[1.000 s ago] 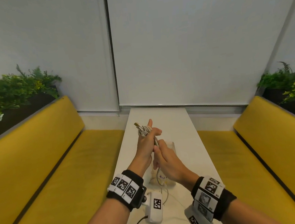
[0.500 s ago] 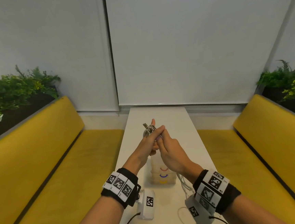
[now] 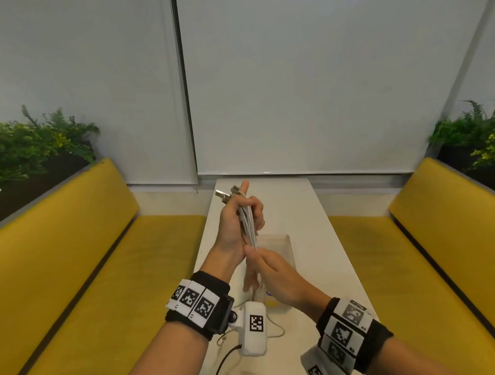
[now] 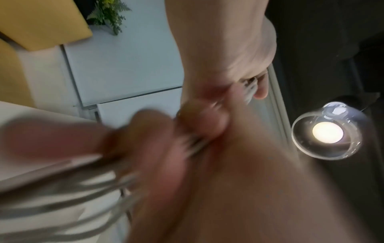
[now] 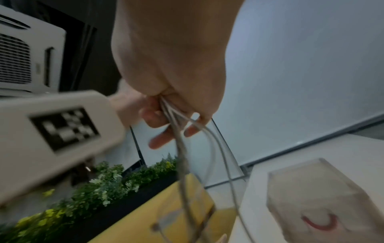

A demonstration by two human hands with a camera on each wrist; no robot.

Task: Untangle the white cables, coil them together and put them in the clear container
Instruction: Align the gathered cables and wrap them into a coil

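Both hands are raised over the narrow white table (image 3: pixel 320 211). My left hand (image 3: pixel 240 218) grips a bundle of white cables (image 3: pixel 248 226), whose metal plugs (image 3: pixel 226 193) stick out above its index finger. Just below, my right hand (image 3: pixel 266 268) pinches the same strands (image 5: pixel 178 131), and they hang down from its fingers towards the table. The clear container (image 3: pixel 281 244) stands on the table behind and under the hands, mostly hidden by them; in the right wrist view the container (image 5: pixel 324 197) shows a red mark on its side. The left wrist view is blurred.
Yellow benches (image 3: pixel 67 263) run along both sides of the table, with planters of green plants (image 3: pixel 19 153) behind them. White blinds (image 3: pixel 305 77) close off the far end. A loose cable loop (image 3: pixel 275 331) lies on the table near my wrists.
My right hand has slid down the cables from the left hand's fingertips to just below its palm. The left hand has stayed raised, still gripping the bundle.
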